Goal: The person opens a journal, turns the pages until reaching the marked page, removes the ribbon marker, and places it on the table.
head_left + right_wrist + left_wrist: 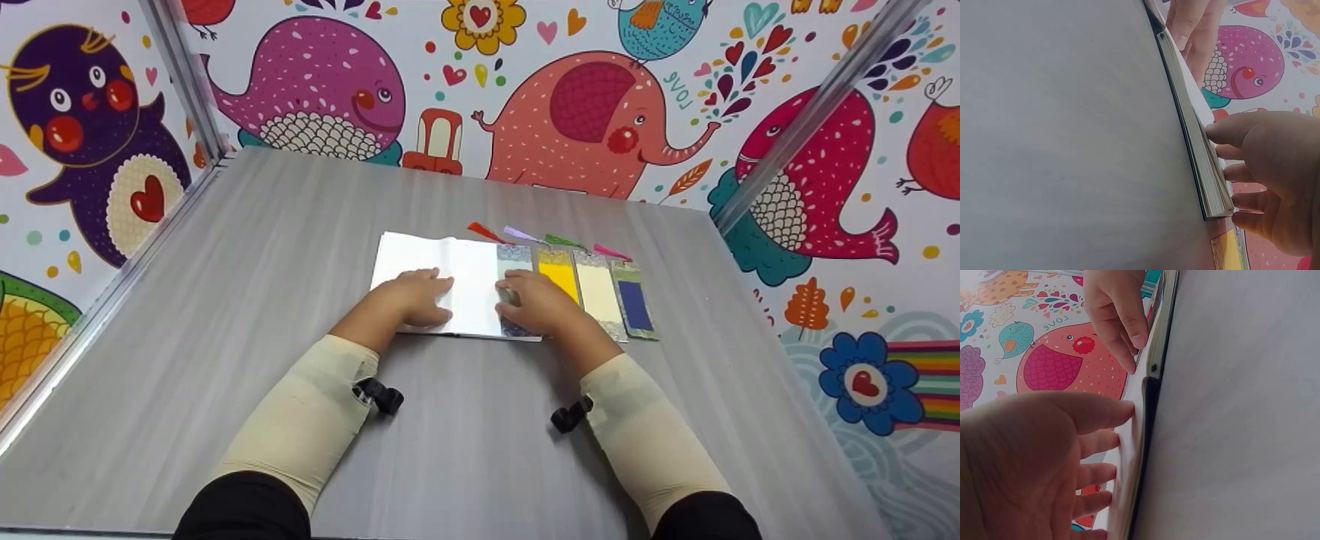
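Observation:
A dark-covered book (474, 289) lies open on the table with white pages facing up. My left hand (416, 300) rests on the left page, fingers extended toward the spine. Under my right hand (538, 301), on the right page, is a pale blue bookmark (515, 257) with a red tassel; the hand hides part of it. In the right wrist view, the fingers lie along the top of the thick page block (1199, 157). Beside the book, a yellow bookmark (556, 268) lies nearest, its lower part covered by the right hand.
Farther right lie a cream bookmark (598, 289) and a green-edged blue bookmark (637, 304). Lavender, green and pink tassels point away toward the back. The grey table (225, 300) ends at walls printed with cartoon animals (585, 127).

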A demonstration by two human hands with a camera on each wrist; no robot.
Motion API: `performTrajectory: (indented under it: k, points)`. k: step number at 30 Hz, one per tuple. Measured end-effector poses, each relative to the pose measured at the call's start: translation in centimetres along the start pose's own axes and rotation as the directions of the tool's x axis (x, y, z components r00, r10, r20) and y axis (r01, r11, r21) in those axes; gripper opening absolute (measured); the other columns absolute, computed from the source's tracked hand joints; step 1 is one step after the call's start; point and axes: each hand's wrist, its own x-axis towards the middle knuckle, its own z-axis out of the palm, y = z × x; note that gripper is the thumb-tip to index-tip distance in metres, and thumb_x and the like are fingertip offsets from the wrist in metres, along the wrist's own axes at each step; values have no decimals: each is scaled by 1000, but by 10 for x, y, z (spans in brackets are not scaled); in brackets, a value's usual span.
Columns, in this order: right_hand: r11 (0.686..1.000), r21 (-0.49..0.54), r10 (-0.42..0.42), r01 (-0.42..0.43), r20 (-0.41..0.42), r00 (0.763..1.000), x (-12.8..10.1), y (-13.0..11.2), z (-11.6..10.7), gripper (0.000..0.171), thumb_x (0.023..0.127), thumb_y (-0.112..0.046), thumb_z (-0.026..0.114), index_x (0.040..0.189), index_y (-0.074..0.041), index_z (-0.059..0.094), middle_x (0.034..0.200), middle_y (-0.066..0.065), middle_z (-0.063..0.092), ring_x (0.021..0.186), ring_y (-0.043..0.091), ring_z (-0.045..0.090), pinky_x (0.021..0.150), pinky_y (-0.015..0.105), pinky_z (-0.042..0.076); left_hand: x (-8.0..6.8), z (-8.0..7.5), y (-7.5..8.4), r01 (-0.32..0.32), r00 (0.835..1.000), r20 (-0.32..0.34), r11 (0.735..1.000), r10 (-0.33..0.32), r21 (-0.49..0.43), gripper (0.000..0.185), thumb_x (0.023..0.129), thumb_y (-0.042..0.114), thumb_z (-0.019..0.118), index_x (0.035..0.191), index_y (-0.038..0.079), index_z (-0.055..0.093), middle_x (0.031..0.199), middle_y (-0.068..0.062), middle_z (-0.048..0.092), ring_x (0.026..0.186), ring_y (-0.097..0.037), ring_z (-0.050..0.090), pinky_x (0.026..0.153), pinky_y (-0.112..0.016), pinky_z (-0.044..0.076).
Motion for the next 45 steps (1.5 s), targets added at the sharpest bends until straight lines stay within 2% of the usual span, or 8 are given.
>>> performTrajectory:
  k: [5,11,20,23,28,35,39,45]
  points:
    - [999,42,24,-21,-78,997,1,2,0,56,100,-47,72,151,-25,63,163,3,54,155,27,48,130,50,37,1,0,0,-11,1000,1,1000,11,21,76,102,42,60,170,21,34,180,-12,22,168,-39,16,136,-58,18]
    - [982,132,160,-139,-167,973,5,0,-1,58,98,-46,74,150,-21,64,156,6,58,148,29,54,125,49,44,1,0,0,-13,1000,4,1000,13,23,76,102,42,60,170,21,33,181,-12,21,168,-40,15,136,-58,17]
    - [902,302,345,-309,-75,935,9,-5,-6,77,89,-45,87,156,-25,56,158,7,57,145,29,55,124,50,46,1,0,-2,-31,1000,-2,999,31,12,76,101,42,58,170,21,33,180,-13,21,168,-40,15,136,-58,18]
    - [886,331,368,-325,-74,927,9,-5,-7,82,87,-42,89,159,-24,52,159,7,56,147,29,53,124,50,45,0,-1,-3,-40,999,0,999,40,10,77,100,41,57,170,21,33,180,-13,21,168,-40,15,136,-57,18]
    - [881,351,368,-318,-84,926,11,-6,-9,91,88,-37,89,165,-19,43,166,7,50,157,31,45,128,51,40,0,-1,-3,-37,999,1,999,37,17,77,100,42,57,170,20,33,180,-13,21,168,-41,16,136,-58,19]
    - [847,397,395,-355,-22,918,11,-5,-12,98,91,-33,87,170,-16,31,170,9,45,160,32,41,130,51,36,1,1,-3,-49,999,-2,999,49,22,77,101,42,58,170,19,33,180,-14,21,168,-40,16,136,-57,18]
    - [863,364,388,-351,-29,921,12,-4,-11,99,92,-33,87,170,-12,30,170,12,45,159,33,42,130,50,36,1,1,-3,-52,999,-3,998,52,31,77,101,42,58,170,19,33,180,-15,21,168,-40,17,136,-58,19]
    - [893,326,361,-310,-109,926,12,1,-11,94,91,-27,87,166,-3,35,168,18,46,155,35,47,131,49,36,1,1,-4,-59,998,-3,998,59,37,77,101,42,58,170,18,33,180,-15,22,168,-41,17,136,-57,19]
